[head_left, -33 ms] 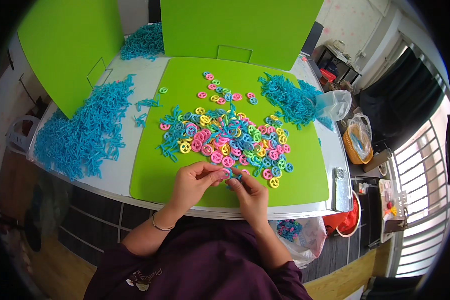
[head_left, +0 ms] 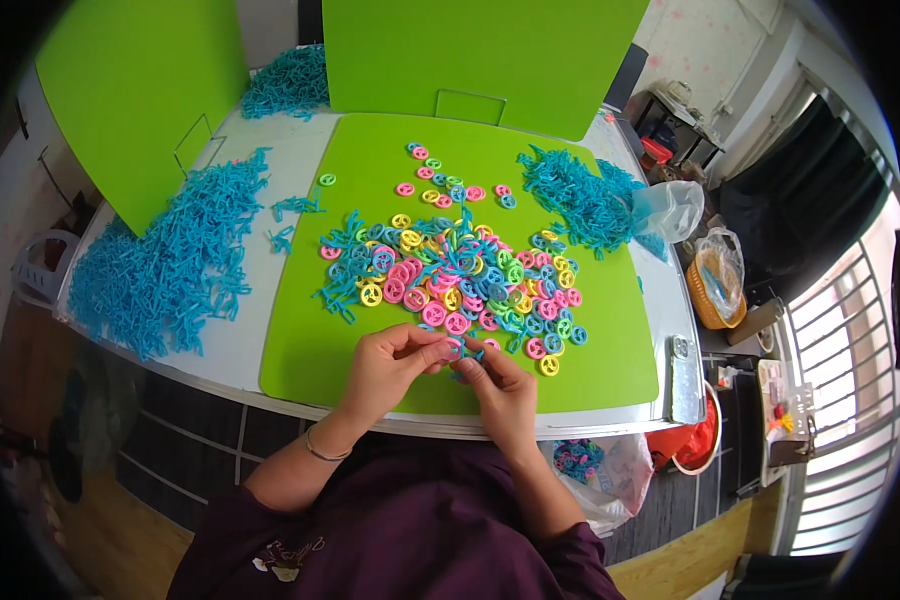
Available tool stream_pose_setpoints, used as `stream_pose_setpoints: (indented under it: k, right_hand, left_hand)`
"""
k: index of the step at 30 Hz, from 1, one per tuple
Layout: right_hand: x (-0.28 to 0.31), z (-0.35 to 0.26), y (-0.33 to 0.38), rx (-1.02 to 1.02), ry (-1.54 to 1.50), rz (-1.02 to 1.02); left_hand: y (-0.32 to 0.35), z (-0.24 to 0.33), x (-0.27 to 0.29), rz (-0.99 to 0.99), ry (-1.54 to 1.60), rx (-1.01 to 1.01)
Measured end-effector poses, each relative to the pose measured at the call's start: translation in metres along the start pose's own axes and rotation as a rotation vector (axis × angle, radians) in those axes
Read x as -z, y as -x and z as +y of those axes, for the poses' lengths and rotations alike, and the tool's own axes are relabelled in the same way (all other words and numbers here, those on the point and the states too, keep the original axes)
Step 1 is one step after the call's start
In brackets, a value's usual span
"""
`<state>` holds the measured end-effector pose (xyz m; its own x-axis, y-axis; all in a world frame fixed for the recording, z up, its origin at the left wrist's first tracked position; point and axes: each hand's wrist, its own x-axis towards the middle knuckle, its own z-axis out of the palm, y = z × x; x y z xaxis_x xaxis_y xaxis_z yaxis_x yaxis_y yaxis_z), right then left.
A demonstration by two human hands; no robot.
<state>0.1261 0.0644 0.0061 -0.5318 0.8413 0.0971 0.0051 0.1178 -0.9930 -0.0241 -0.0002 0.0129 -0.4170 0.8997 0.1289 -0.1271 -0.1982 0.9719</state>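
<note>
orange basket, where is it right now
The orange basket sits just right of the table in the head view, with a clear plastic bag in it.

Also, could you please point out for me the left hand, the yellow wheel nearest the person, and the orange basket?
Left hand (head_left: 388,362): head view, middle of the hand.
Yellow wheel (head_left: 549,366): head view, its central hub.
Orange basket (head_left: 708,303): head view, its outer wall.

Dark purple short-sleeved top (head_left: 410,530); small pale print (head_left: 288,574); thin bracelet (head_left: 324,454) at left
</note>
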Motion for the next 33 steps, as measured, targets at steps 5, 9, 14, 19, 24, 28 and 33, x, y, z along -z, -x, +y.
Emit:
stream_pose_setpoints:
  k: [5,9,14,19,24,28,33]
  right_hand:
    - [-0.003,-0.001,0.002,0.002,-0.056,0.004]
    - [-0.003,0.001,0.003,0.187,0.298,0.0]
    - [-0.004,0.007,0.002,0.455,0.501,0.04]
    - [-0.006,0.005,0.0,0.732,0.756,0.125]
    - [-0.004,0.008,0.004,0.632,0.739,0.139]
    - [0.001,0.001,0.006,0.139,0.381,0.016]
    - [0.005,-0.01,0.01,0.214,0.127,-0.021]
  left_hand:
    - [0.003,-0.006,0.002,-0.003,0.042,0.014]
    - [0.007,-0.009,0.001,-0.001,0.035,-0.027]
    - [0.008,-0.01,0.004,0.016,-0.035,-0.038]
    - [0.008,-0.01,0.002,0.041,-0.11,-0.059]
    - [0.009,-0.008,0.0,0.01,-0.32,-0.242]
    - [0.004,-0.008,0.001,-0.032,-0.066,-0.04]
    - [0.006,-0.001,0.007,-0.071,0.168,0.092]
